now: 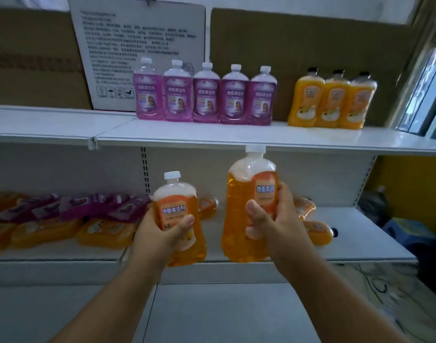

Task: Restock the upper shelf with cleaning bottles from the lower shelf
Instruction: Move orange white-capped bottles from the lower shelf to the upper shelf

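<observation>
Both arms outstretched, left hand (162, 229) and right hand (274, 214) each curled closed, gripping.

We read "地板清洁剂" on the labels of both white-capped orange liquid bottles (178, 219) (249, 209) and the standing purple bottles (204, 95). Print on the white cardboard carton (137, 45) stays illegible.
</observation>
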Available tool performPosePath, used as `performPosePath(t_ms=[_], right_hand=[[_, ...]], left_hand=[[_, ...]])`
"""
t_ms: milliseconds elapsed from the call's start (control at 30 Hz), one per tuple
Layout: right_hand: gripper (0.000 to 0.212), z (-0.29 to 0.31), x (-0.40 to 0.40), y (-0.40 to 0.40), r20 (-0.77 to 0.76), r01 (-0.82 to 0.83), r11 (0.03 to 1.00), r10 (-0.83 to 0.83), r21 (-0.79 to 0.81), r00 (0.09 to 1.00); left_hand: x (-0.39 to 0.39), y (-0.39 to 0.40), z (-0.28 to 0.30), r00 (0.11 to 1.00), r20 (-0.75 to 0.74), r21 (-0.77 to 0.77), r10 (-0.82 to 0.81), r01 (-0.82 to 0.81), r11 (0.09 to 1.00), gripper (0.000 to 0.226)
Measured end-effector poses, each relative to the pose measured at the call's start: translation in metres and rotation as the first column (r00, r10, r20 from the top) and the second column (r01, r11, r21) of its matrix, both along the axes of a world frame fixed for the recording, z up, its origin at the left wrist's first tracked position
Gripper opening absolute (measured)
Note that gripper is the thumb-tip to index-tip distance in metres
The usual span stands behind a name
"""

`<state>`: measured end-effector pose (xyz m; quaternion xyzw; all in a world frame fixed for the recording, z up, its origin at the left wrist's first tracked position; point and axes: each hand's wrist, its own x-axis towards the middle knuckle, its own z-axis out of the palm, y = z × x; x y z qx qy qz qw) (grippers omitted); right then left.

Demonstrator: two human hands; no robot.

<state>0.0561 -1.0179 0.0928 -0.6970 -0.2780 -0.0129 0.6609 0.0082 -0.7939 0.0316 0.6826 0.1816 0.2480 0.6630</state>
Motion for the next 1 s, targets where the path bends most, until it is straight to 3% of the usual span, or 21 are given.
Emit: performPosePath(t_ms=[67, 400, 633, 1000], right_hand=[[0.067, 0.014, -0.004, -0.003, 0.031, -0.097, 0.993, 0.095, 0.069, 0.995], [0.073, 0.074, -0.036, 0.096, 0.246, -0.401, 0.903, 0.357, 0.157, 0.901], [0.076, 0.11, -0.075, 0.24, 0.348, -0.517, 0.846, 0.448, 0.133, 0.823], [0.079, 0.19, -0.128, 0.481, 0.473, -0.592, 0.789, 0.464, 0.163, 0.749]], left_hand=[[-0.01, -0.007, 0.01, 0.998, 0.038, 0.05, 0.042, -0.044, 0.998, 0.072], [-0.09, 0.063, 0.074, 0.935, 0.203, 0.199, 0.291, -0.33, 0.923, 0.078], [-0.158, 0.196, 0.106, 0.867, 0.305, 0.369, 0.395, -0.49, 0.79, 0.083], [-0.237, 0.434, 0.2, 0.831, 0.315, 0.524, 0.459, -0.555, 0.646, 0.083]])
